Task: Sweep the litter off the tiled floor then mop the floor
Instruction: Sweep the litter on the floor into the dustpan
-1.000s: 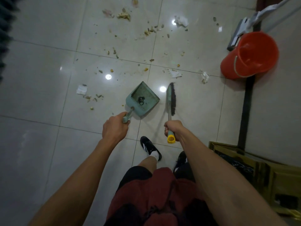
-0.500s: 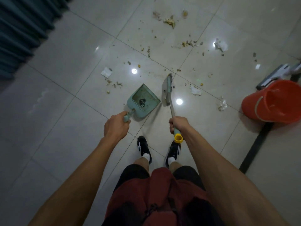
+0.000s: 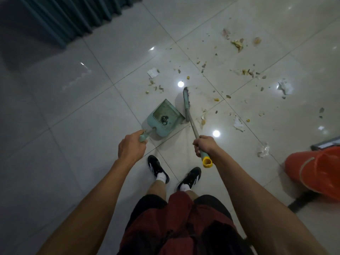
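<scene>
Floor (image 3: 77,111) littered | bucket (image 3: 316,173) cut off — dustpan (image 3: 164,117) contents unclear

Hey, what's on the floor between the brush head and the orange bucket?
In the head view, litter lies between the brush head and the orange bucket: yellowish crumbs, a torn paper scrap and a crumpled clear wrapper.

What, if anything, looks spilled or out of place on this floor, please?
Food scraps and crumpled paper lie scattered over the tiled floor beyond the brush. The orange bucket appears tipped on its side.
</scene>
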A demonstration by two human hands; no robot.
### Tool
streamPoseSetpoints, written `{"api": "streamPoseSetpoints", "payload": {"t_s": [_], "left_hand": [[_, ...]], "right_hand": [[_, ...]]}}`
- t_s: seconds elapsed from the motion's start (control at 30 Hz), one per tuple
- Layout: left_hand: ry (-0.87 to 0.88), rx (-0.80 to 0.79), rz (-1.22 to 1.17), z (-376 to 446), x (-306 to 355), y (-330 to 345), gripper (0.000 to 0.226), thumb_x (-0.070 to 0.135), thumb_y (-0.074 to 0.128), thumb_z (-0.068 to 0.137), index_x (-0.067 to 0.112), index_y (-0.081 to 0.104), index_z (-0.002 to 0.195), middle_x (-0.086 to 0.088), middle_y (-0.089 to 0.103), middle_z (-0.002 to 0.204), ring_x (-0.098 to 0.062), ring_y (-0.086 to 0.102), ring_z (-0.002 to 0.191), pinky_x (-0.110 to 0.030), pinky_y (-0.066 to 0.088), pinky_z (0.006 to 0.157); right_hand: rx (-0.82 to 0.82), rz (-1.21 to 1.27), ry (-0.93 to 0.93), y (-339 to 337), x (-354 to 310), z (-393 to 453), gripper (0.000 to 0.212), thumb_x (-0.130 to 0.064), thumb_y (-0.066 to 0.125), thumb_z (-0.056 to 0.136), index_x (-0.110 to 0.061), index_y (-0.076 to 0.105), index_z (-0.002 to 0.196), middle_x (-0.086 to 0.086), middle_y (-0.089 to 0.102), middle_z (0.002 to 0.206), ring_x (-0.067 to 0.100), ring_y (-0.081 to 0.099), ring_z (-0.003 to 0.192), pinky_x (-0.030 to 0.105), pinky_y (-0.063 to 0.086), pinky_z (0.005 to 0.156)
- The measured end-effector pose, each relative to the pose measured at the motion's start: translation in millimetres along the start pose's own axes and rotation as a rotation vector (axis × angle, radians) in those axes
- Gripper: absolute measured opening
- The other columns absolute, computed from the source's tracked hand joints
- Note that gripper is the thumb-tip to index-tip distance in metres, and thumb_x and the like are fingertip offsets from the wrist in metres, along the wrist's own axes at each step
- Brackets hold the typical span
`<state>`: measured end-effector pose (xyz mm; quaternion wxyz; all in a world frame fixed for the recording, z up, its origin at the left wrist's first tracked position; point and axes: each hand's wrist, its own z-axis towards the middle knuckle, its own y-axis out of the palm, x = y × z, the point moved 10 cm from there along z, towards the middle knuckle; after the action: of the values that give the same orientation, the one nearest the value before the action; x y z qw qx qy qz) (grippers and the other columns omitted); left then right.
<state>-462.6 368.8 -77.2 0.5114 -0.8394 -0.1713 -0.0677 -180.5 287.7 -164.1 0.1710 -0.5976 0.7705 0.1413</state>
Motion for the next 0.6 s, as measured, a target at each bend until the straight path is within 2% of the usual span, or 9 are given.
{"api": "streamPoseSetpoints", "payload": {"t_s": [0.2,0.47,0.6], "left_hand": [[-0.151,0.052,-0.046,-21,-69,-14,0.038,0.025,0.06,0.095,0.034,0.064,0.131,-0.012,0.072,0.11,-0.036,0.067,0.095,-0.04,0.057,0.083],[-0.333,0.08,-0.102,-41,-172,-30,0.038,0.024,0.056,0.093,0.041,0.065,0.126,-0.009,0.073,0.103,-0.034,0.067,0.088,-0.033,0.054,0.073],[-0.386,0.077,-0.105,-38,-217,-40,0.043,0.022,0.054,0.092,0.041,0.064,0.129,-0.011,0.072,0.109,-0.037,0.068,0.094,-0.037,0.056,0.079]], "right_hand": [[-0.092,-0.17,-0.014,62,-13,2,0.01,0.009,0.049,0.091,0.002,0.052,0.097,0.012,0.044,0.065,0.015,0.042,0.041,0.021,0.04,0.037],[-0.2,-0.341,0.038,156,-9,11,0.01,0.01,0.05,0.09,0.0,0.049,0.088,0.012,0.043,0.065,0.016,0.04,0.042,0.021,0.038,0.037],[-0.245,-0.381,0.081,210,-3,14,0.009,0.008,0.048,0.093,0.0,0.049,0.094,0.011,0.043,0.067,0.014,0.04,0.044,0.021,0.037,0.037]]}}
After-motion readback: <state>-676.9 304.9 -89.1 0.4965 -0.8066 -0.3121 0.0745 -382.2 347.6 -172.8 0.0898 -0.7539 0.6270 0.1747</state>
